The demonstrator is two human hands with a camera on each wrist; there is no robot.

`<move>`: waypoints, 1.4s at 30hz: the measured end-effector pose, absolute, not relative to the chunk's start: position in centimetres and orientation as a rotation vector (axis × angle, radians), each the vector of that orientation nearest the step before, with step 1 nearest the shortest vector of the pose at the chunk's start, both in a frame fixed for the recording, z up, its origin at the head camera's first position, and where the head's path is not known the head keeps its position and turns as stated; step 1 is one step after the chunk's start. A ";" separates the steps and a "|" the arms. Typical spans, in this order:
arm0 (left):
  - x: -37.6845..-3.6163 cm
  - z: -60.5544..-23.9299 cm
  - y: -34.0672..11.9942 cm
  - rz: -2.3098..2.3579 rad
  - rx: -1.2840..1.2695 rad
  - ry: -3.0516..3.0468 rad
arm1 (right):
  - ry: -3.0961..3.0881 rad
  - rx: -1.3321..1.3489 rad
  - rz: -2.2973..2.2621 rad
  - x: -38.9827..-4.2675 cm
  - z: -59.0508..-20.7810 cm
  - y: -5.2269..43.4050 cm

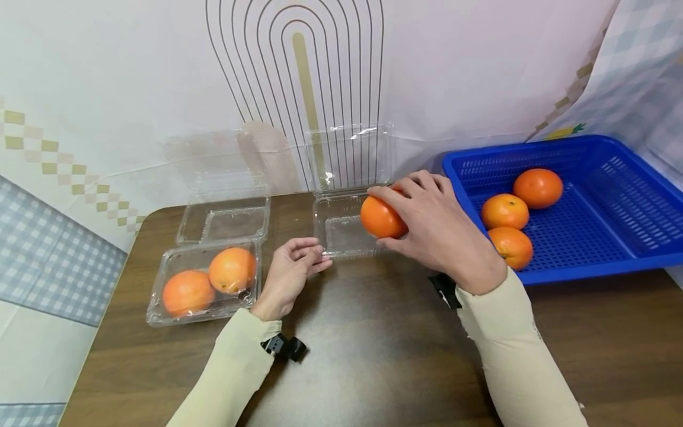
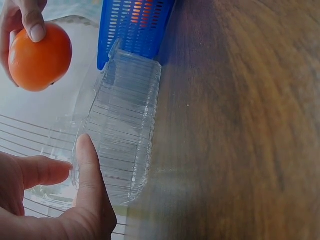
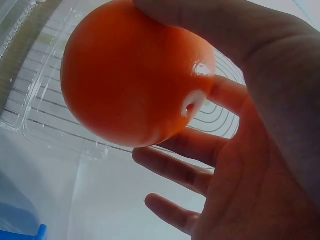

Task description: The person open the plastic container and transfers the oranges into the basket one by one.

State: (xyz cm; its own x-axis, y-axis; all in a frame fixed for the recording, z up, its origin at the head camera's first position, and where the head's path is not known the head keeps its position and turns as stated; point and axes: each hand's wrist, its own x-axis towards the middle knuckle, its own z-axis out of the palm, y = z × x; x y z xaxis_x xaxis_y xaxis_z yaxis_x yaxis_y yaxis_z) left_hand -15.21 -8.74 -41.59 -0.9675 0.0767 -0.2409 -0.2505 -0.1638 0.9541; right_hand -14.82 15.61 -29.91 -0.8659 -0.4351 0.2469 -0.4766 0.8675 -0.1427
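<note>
Right hand holds one orange, thumb on the near side, fingers spread round the far side; grip about as wide as the fruit. Orange is in the air over the right part of an open clear box, apart from it in the left wrist view.

Orange orientation: near-round, slightly squat, no clear long axis. In the right wrist view a small dimple faces lower right, toward the fingers. Skin smooth, glossy, deep orange.

Left hand: narrow pinch, thumb and finger on the rim at the box's near left corner. Box long axis runs left-right; mouth faces up. Thin, shiny plastic, ribbed walls, rounded corners. Its lid stands up at the back edge, against the pale wall sheet with printed arches.

Left of that: a second open box, same clear plastic, long axis roughly left-right. In front of it, a filled box with two oranges side by side, lid looks down.

Right side: blue basket, slotted plastic, rectangular, long axis left-right, three oranges toward its left end. All on a brown wood-grain table.
</note>
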 end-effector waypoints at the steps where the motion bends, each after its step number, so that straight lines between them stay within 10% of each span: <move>1: -15.2 -41.6 -8.7 2.237 -0.205 1.874 | -2.834 0.700 0.297 -14.8 -29.9 15.7; 42: -15.1 -41.4 -8.7 2.203 -0.207 1.890 | -2.881 0.631 0.375 -13.7 -28.3 18.0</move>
State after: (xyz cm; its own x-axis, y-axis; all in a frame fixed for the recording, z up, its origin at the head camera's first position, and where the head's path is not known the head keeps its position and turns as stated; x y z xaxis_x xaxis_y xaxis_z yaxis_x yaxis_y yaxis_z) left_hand -15.12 -8.75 -41.42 -0.9634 0.0821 -0.2553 -0.2648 -0.1408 0.9540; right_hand -13.73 18.02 -28.26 -0.8965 -0.3871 0.2157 -0.4294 0.8790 -0.2071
